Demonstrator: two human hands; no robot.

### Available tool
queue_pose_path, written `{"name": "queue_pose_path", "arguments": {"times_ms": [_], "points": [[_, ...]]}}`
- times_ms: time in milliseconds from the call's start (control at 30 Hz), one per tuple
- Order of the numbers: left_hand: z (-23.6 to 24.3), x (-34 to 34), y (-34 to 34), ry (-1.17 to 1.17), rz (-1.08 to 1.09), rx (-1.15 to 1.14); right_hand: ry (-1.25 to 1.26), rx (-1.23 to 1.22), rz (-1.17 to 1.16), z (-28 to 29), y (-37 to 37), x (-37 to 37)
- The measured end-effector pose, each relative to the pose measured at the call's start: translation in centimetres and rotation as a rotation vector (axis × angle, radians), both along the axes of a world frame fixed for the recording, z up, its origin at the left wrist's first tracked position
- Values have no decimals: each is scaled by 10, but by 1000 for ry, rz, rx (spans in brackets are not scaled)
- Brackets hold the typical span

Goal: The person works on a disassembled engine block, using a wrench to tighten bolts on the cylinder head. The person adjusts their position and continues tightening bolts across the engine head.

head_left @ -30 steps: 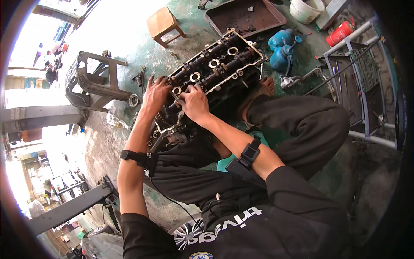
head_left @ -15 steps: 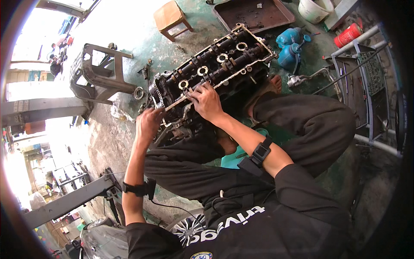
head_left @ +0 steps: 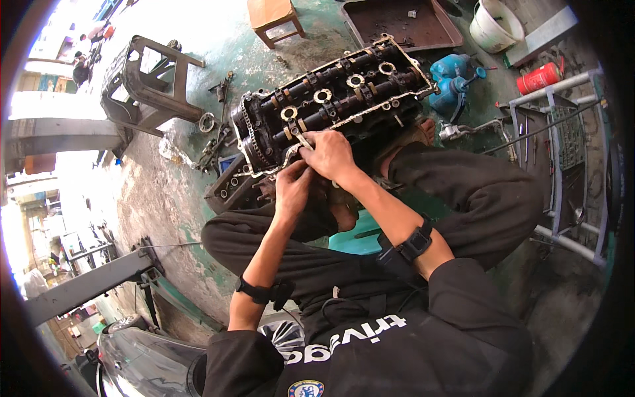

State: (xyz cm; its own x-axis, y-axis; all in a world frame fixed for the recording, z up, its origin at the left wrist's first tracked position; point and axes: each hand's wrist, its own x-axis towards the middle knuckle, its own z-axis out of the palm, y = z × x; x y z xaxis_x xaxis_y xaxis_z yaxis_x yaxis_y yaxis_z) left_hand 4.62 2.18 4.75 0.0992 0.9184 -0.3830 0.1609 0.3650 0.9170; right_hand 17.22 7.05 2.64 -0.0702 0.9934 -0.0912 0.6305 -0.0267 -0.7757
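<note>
A car engine [head_left: 317,109] lies between my legs, its top uncovered so that the camshafts and the timing chain [head_left: 246,126] show. My right hand [head_left: 331,157] is closed at the engine's near edge. From its fingers sticks a slim pale metal tool [head_left: 303,140], tip toward the camshafts; its exact kind is not clear. Just below and left, my left hand [head_left: 293,190] is closed against the engine's near side, close to the right fingers. What its fingertips hold, if anything, is hidden.
Left stands a dirty plastic stool [head_left: 155,92], with metal parts and a ring [head_left: 207,122] beside it. Farther off are a small wooden stool [head_left: 274,18], a brown tray [head_left: 403,30] and a white bucket [head_left: 486,30]. Blue bottles [head_left: 453,83], a red extinguisher [head_left: 539,78] and a metal rack [head_left: 562,132] are right.
My left hand has moved right and nearer to me, off the engine's left end, to beside my right hand. The slim tool spanned both hands; now it shows only at the right.
</note>
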Motion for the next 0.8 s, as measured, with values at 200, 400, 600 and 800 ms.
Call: {"name": "queue_pose_path", "arguments": {"times_ms": [200, 400, 600, 800], "points": [[-10, 1, 17, 495, -73, 418, -99, -109, 121, 9, 15, 19], [-11, -9, 36, 986, -301, 398, -364, -13, 200, 21, 19, 42], [-12, -5, 38, 1030, -261, 368, -654, 497, -125, 30, 47, 39], [-15, -1, 36, 1026, -218, 346, -96, -261, -88, 24, 53, -6]]}}
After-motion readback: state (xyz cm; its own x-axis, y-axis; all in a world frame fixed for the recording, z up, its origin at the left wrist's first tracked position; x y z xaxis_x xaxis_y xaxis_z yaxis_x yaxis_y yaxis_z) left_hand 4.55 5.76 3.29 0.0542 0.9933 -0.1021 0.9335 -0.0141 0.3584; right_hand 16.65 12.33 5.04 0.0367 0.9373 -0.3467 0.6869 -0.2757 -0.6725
